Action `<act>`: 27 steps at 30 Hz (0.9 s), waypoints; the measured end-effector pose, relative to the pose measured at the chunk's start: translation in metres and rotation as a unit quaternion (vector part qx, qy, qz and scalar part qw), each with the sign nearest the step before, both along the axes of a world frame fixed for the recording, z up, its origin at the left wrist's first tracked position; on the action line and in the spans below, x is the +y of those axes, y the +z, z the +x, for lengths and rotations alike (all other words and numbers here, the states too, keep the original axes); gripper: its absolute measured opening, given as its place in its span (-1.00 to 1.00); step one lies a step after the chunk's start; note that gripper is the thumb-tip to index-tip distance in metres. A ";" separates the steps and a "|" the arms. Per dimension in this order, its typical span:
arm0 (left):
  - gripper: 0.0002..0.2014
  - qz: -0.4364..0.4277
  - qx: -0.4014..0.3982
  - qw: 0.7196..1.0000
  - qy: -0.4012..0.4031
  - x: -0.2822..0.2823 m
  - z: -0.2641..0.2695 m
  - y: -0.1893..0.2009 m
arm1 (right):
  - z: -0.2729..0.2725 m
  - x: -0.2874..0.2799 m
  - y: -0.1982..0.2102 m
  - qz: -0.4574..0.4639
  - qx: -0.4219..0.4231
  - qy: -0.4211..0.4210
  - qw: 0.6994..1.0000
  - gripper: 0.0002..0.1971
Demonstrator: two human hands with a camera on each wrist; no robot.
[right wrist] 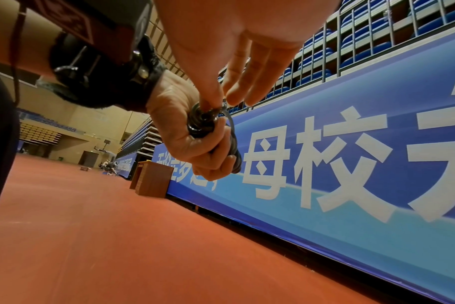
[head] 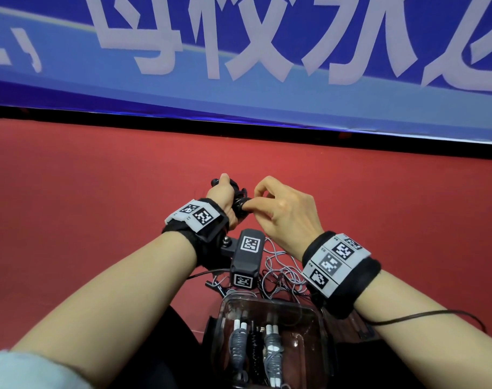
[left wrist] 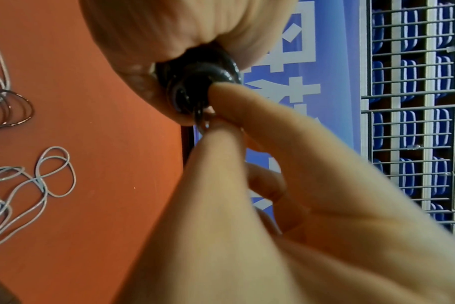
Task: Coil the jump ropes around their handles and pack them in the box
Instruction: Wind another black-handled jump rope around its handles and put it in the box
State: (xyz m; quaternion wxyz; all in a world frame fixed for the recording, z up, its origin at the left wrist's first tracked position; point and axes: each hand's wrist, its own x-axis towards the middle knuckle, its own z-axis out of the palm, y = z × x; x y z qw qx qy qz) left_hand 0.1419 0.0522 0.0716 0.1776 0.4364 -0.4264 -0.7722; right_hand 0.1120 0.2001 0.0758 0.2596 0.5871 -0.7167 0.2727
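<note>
My left hand (head: 225, 197) grips a pair of black jump-rope handles (head: 239, 204) wrapped in black cord, held above the red floor. In the right wrist view the same handles (right wrist: 210, 135) stick out of the left fist (right wrist: 195, 144). My right hand (head: 278, 209) pinches the black rope end (left wrist: 199, 115) between thumb and forefinger at the near end of the handles (left wrist: 195, 82). A clear plastic box (head: 315, 318) sits below my wrists, holding two grey coiled ropes with white handles (head: 271, 352) and a black one between them.
Loose grey and black ropes (head: 281, 270) lie tangled on the red floor (head: 99, 192) just beyond the box; their loops (left wrist: 39, 185) show in the left wrist view. A blue banner wall (head: 267, 66) runs across ahead. A brown wooden cabinet (right wrist: 151, 179) stands by the banner.
</note>
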 end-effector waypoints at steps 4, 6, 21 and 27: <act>-0.44 0.020 -0.003 1.000 -0.005 -0.005 -0.002 -0.005 | 0.002 -0.001 -0.002 -0.013 0.009 -0.010 1.000 -0.85; -0.43 0.029 -0.001 1.000 -0.009 -0.006 -0.003 -0.006 | 0.003 -0.002 -0.002 -0.018 0.008 -0.015 1.000 -0.86; -0.44 -0.022 0.014 0.999 0.019 0.001 -0.009 -0.012 | -0.014 -0.003 0.000 0.087 -0.197 0.051 0.975 -0.87; -0.48 -0.037 0.008 0.999 0.005 -0.003 -0.012 -0.018 | -0.006 0.001 0.008 0.127 -0.073 0.032 0.989 -0.94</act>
